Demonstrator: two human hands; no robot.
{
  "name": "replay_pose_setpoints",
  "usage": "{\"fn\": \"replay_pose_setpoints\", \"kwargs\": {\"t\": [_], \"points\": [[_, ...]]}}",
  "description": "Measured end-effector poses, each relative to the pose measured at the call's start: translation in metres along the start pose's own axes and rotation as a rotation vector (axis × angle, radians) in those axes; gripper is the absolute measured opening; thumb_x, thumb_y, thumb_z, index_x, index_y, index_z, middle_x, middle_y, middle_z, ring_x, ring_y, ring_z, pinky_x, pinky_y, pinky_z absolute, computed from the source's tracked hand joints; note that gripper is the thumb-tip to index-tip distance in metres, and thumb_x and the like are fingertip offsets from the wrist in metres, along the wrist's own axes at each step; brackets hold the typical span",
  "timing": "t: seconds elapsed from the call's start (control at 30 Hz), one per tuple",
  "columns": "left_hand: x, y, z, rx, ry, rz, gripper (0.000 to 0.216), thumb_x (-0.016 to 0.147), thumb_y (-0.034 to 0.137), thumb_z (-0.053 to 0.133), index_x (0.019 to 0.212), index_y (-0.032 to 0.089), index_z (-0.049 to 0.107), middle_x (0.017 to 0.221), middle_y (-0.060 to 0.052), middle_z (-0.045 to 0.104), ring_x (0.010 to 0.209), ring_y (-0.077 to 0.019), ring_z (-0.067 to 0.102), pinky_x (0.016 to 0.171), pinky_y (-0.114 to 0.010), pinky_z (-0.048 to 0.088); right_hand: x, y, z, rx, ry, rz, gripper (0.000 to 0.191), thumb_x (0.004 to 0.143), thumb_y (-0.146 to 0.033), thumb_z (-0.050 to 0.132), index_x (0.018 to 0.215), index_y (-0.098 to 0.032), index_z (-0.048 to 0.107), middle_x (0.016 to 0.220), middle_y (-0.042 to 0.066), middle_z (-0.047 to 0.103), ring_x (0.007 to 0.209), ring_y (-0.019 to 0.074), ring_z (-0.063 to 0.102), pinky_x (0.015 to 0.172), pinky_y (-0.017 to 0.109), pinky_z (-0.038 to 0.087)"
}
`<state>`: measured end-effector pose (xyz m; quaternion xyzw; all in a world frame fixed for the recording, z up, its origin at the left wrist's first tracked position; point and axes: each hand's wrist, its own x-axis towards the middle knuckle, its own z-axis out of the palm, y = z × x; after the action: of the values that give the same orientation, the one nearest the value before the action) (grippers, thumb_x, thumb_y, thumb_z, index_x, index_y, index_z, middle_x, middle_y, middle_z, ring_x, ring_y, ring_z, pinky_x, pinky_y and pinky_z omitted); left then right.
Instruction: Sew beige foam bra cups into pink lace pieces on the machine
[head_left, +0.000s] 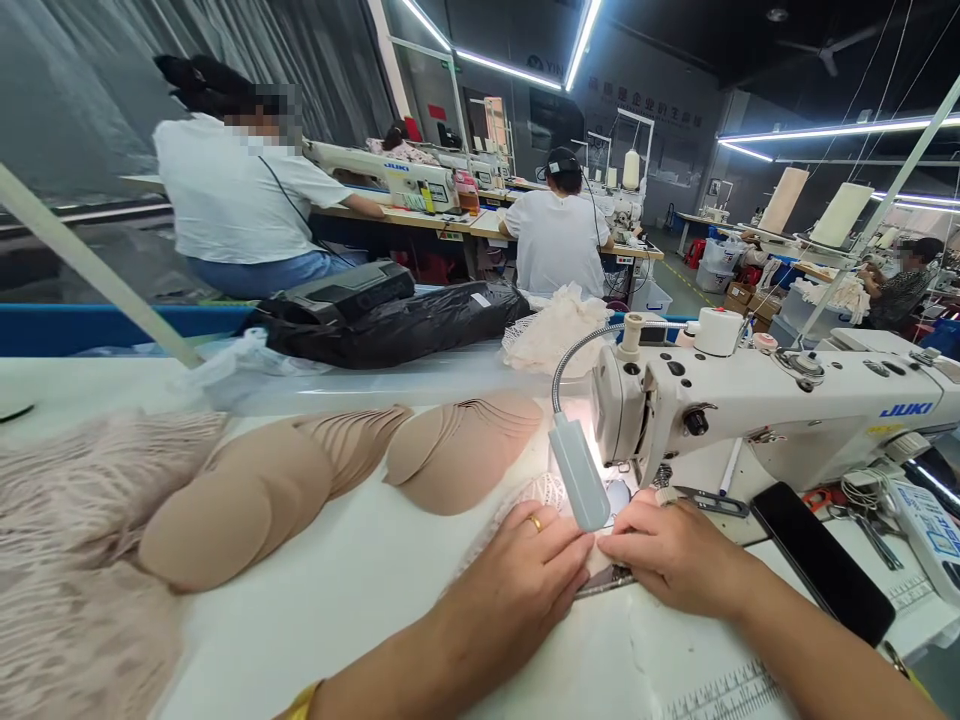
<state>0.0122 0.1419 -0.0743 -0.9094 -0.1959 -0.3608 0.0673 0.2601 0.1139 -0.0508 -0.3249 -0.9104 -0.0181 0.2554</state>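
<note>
Where one lamp [579,475] hangs, two hands [517,568] [681,555] touch fabric [549,488].

Head view, facing forward and down (left hand [521,562], right hand [679,552] near).

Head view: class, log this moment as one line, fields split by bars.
left hand: on lace fabric | right hand: close beside left, near sewing machine | beige pads: overlapping, on table

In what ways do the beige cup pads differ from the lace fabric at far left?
The beige cup pads look smooth, while the lace fabric looks textured. The pads overlap in fanned rows; the lace lies in a loose, rumpled heap. Both are beige-toned and lie on the white tabletop.
</note>
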Motion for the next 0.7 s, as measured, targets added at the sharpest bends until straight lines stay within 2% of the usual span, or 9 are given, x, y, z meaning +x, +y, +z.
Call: {"fn": "replay_pose_setpoints", "kwargs": {"t": [0.2,0.37,0.53,0.7], "points": [[0.003,-0.003,-0.002,-0.037,0.01,0.024,0.027,0.108,0.011,0.042,0.118,0.017,0.067,0.097,-0.005,0.077,0.082,-0.0245,0.062,0.083,-0.041,0.042,0.0,0.001,0.002,0.005,0.006,0.013,0.027,0.098,-0.002,0.052,0.105,-0.022,0.069,0.089,0.002,0.068,0.078,0.0183,0.048,0.067,0.028,0.038],[0.016,-0.02,-0.01,-0.074,-0.101,0.076,0.025,0.108,0.013,0.048,0.122,0.017,0.067,0.102,-0.006,0.077,0.086,-0.0234,0.066,0.089,-0.04,0.046,-0.003,0.006,0.01,-0.045,-0.03,0.093,0.029,0.091,-0.002,0.053,0.102,-0.022,0.07,0.088,0.002,0.066,0.076,0.0196,0.049,0.069,0.03,0.039],[0.028,-0.038,-0.011,-0.131,-0.092,0.127,0.026,0.108,0.016,0.044,0.113,0.02,0.069,0.11,-0.008,0.078,0.092,-0.0251,0.067,0.088,-0.04,0.048,-0.004,0.007,0.015,-0.095,-0.113,0.197,0.03,0.087,-0.003,0.054,0.103,-0.022,0.071,0.086,0.003,0.063,0.079,0.0213,0.051,0.068,0.031,0.036],[0.03,-0.042,-0.012,-0.167,-0.176,0.076,0.024,0.106,0.014,0.048,0.109,0.02,0.071,0.111,-0.007,0.078,0.092,-0.0244,0.068,0.089,-0.039,0.048,0.0,0.005,0.013,-0.096,-0.117,0.231,0.031,0.087,-0.002,0.054,0.104,-0.023,0.069,0.083,0.002,0.06,0.077,0.021,0.049,0.066,0.03,0.033]]}}
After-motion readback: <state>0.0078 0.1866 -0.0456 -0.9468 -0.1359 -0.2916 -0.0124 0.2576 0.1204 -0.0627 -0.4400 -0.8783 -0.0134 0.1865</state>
